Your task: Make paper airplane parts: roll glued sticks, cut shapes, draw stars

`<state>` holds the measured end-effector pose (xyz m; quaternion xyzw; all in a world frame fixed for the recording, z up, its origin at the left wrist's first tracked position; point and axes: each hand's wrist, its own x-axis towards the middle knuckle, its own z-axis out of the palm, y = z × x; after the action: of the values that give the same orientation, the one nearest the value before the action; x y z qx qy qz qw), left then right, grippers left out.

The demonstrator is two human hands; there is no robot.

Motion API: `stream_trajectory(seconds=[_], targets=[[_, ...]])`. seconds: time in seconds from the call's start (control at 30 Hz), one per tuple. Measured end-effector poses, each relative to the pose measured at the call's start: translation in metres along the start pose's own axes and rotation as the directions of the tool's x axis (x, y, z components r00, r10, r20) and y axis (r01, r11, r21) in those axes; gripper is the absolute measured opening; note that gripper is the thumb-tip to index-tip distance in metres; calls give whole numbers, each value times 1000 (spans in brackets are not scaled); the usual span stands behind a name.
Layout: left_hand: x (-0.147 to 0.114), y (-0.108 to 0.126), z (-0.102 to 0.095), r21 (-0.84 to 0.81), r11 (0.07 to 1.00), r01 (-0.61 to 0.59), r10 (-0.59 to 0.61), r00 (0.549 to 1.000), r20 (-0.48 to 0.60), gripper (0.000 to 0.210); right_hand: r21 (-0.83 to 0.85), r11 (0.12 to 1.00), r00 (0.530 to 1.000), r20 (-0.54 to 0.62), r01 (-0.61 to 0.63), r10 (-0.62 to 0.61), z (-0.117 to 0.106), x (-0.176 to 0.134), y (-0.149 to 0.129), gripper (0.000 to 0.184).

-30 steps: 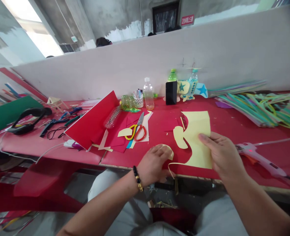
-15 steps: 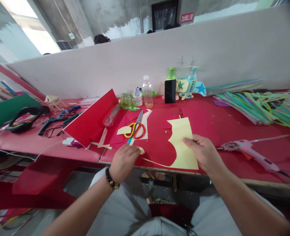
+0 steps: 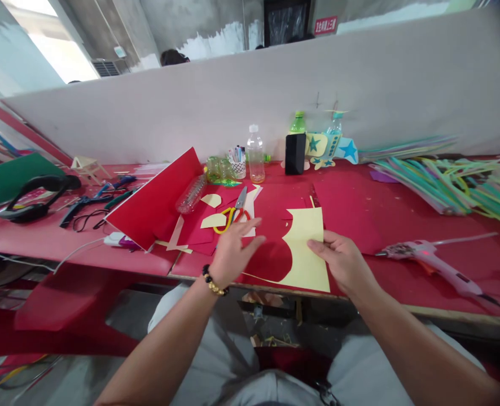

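Observation:
My right hand [image 3: 343, 259] pinches the right edge of a yellow sheet of paper [image 3: 307, 242], whose left side has curved cut-outs. My left hand [image 3: 237, 248] hovers over the red tabletop with its fingers apart and nothing in them. Just beyond it lie scissors [image 3: 240, 198] with a red and a yellow handle, partly hidden by my fingers. Two small yellow cut pieces rest left of the scissors: a rounded piece [image 3: 211, 200] and a half-round piece [image 3: 213, 220].
A pink glue gun [image 3: 436, 262] lies at right, below a heap of coloured strips [image 3: 440, 183]. At the back stand a clear bottle [image 3: 255, 155], a pen cup [image 3: 237, 168] and a phone [image 3: 295, 154]. A red board [image 3: 157, 197] leans at left beside headphones [image 3: 34, 200].
My left hand has let go of a yellow cut piece, now lying by the other one, and has moved right with fingers spreading. The yellow sheet has shifted slightly left with my right hand.

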<state>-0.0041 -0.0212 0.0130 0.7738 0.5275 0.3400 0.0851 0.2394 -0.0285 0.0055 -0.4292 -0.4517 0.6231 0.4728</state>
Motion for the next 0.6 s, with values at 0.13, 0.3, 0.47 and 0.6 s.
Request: stream_trajectory(seconds=[0.13,0.3,0.47,0.6], targets=[[1,46,21,-527,845,93,0,985,174,61,-148,986,997,-1,74,-75,8,-4,-3,63],[-1,50,27,-574,801,173,-147,985,91,21,-452,853,959,23,261,-281,14,-12,-4,71],[-10,44,23,-570,814,112,-163,986,-39,10,-691,528,825,180,494,-536,18,-15,-2,15],[-18,43,17,-587,802,114,-153,988,-17,9,-686,441,751,235,578,-617,25,-19,-9,12]])
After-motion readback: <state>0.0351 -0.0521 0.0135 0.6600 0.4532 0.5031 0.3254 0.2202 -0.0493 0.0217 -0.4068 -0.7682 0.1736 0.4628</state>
